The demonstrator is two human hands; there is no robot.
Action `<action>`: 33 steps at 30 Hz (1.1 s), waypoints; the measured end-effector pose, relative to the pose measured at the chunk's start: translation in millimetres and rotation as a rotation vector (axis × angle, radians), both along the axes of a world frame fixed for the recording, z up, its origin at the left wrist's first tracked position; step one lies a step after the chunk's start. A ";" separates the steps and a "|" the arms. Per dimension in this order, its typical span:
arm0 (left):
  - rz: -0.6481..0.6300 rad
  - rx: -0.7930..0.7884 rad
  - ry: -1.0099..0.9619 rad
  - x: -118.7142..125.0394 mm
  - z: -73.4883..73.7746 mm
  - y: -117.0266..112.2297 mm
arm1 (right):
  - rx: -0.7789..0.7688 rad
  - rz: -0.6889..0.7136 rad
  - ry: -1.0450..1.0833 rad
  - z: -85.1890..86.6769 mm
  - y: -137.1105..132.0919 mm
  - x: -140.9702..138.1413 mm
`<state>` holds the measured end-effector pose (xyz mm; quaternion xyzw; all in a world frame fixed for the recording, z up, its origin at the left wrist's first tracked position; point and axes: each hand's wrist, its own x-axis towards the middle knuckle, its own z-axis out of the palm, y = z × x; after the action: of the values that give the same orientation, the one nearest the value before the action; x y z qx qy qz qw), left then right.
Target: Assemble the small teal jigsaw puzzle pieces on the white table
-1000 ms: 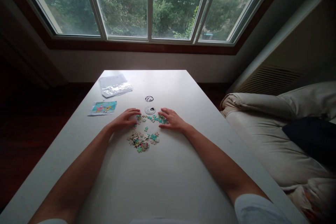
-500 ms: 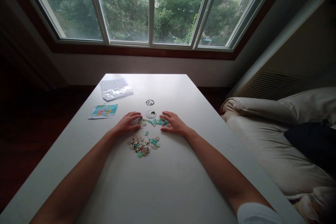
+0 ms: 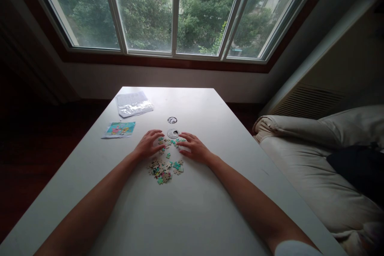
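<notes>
Remotely, I'm curving the left hand [image 3: 147, 145] and right hand [image 3: 196, 148] half-open, neither visibly gripping anything, on either side of the loose puzzle pieces [image 3: 173, 143], seemingly fencing them in; the bigger pile [image 3: 160, 169] is lying on the hands' near side.

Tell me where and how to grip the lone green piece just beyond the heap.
Pinch the piece by opposite edges, probably from above and the right, with the right hand: it looks flat and lies apart from the heap, leaving its edges free.
</notes>
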<state>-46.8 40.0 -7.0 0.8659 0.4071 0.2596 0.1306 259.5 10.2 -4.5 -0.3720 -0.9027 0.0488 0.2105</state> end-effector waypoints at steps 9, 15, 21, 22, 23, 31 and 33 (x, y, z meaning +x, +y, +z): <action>-0.153 -0.028 0.021 8.9 11.0 -9.4 | 0.022 -0.047 -0.024 5.9 -9.7 -13.4; -0.129 0.013 0.017 8.8 7.1 -6.7 | 0.018 0.029 -0.084 14.9 -23.5 -34.7; -0.115 -0.013 0.048 -0.8 10.5 -1.8 | 0.035 0.014 0.004 11.0 -17.5 -27.8; -0.129 -0.018 0.064 -2.1 12.4 -1.5 | 0.041 0.008 0.012 9.2 -16.0 -26.6; -0.142 -0.023 0.080 -3.2 14.2 -1.2 | 0.044 -0.002 0.012 7.4 -14.5 -25.6; -0.133 -0.056 0.078 -7.0 18.1 1.6 | 0.071 -0.025 -0.003 4.6 -11.1 -24.7; -0.119 -0.069 0.045 -7.1 16.1 2.4 | 0.092 -0.027 -0.006 5.9 -11.0 -24.9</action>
<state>-53.9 42.4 9.0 0.8891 0.3666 0.2180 0.1663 234.6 -0.8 1.4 -0.3743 -0.8995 0.0035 0.2253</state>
